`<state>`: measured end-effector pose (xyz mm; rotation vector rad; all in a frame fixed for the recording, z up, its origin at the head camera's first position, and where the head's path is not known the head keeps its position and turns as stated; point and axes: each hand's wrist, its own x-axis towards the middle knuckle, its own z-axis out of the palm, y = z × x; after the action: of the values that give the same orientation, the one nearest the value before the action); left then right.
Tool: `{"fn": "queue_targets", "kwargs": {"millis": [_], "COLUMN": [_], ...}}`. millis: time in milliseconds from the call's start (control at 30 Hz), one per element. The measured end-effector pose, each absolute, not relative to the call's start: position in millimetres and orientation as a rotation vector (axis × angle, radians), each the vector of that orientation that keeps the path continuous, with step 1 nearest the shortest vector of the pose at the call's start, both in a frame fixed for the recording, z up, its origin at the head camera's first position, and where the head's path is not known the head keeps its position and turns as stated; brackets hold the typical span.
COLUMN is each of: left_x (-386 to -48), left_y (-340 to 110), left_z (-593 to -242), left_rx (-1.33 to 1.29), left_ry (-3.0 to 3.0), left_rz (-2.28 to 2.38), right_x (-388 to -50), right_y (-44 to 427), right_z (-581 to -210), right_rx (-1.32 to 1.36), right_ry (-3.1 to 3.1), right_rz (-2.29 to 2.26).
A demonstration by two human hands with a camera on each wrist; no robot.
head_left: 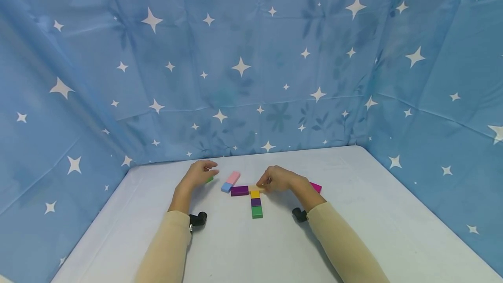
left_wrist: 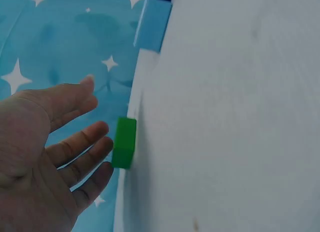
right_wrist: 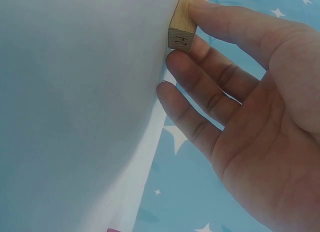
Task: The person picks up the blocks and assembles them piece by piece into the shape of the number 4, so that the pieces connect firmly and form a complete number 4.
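The right hand pinches a plain wooden block between thumb and fingertips, its other fingers loosely extended. Around this block, a long purple block sits at nine o'clock, seemingly end to end with it, and a column runs toward six o'clock: yellow block, small purple block, dark green block. A pink block and light blue block slant off between nine and ten. Farther out that way, the left hand is open and holds nothing, fingers spread beside a bright green block; whether they touch cannot be told. A magenta block shows at three o'clock, partly behind the right forearm.

A twist or drag of the pinching fingers could shove the yellow or long purple block askew. The bright green block could skid or topple if brushed by loose fingertips.
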<state>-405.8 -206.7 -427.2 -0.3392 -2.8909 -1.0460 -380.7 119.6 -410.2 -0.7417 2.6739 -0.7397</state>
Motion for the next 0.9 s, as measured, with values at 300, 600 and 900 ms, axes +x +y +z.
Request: {"fn": "queue_targets", "kwargs": {"millis": [300,600,900], "left_x": [-404.7,-401.2,-398.5], "left_y": [-221.3,-225.8,-226.2], "left_z": [-433.3,-431.4,-428.9], "left_rx": [-0.328,-0.278,-0.278], "left_ry": [-2.923,-2.952,-2.973], "left_rz": [-1.129,-1.178,-1.156], "right_x": [-380.3,-382.0,-383.5], "right_y": [119.9,120.1,120.5], "right_z": [-411.1,-412.1,-413.9], "right_rx": [-0.747,-0.748,-0.754], "right_ry": [2.680,2.672,2.683], "right_rz": [-0.730,-0.727,-0.723]}}
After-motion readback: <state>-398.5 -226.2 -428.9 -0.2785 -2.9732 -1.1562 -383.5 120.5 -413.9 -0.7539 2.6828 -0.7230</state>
